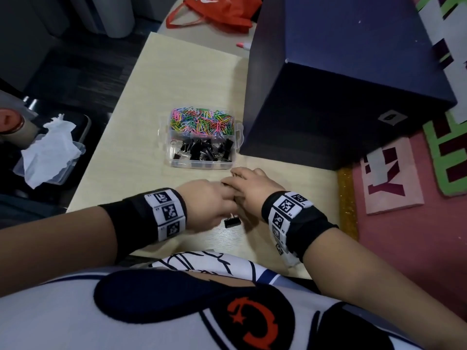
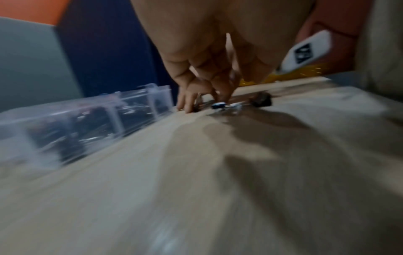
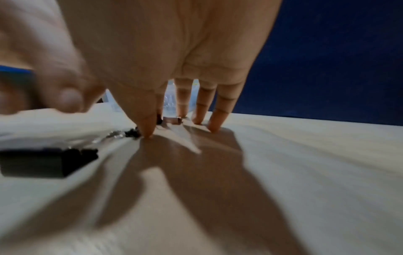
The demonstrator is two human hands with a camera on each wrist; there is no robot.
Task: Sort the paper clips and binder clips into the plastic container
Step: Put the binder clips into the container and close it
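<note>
**Sorting almost finished: a few binder clips remain on the table**

The plastic container [image 1: 202, 141] stands open on the light wooden table [image 1: 177, 72], and everything below is placed relative to it. Its far compartment is filled with coloured paper clips [image 1: 201, 120]; its near compartment holds a heap of black binder clips [image 1: 204, 150]. I see no loose paper clips on the table, so that part of the task seems to be done.

In front of the container, toward the person, some binder clips are not yet sorted. One black binder clip [image 1: 232, 222] lies free on the table, between the two wrists. Closer to the container, the right hand [image 1: 249, 189] stands with its fingers [image 3: 220, 112] straight and spread, tips touching the table, around a small clip [image 3: 172, 120] next to its thumb; the hand is not closed on it yet. Another small clip lies just beside the thumb, but blur hides its details.

The left hand [image 1: 209, 202] is just beside the right one, touching it in the head view. Its fingers point down to the table near the loose clips; whether they pinch anything I cannot tell, because of blur.

Beside the container, on its right, stands a big dark blue box [image 1: 353, 79].

My judgement: only a few binder clips are left to go in the near compartment.
</note>
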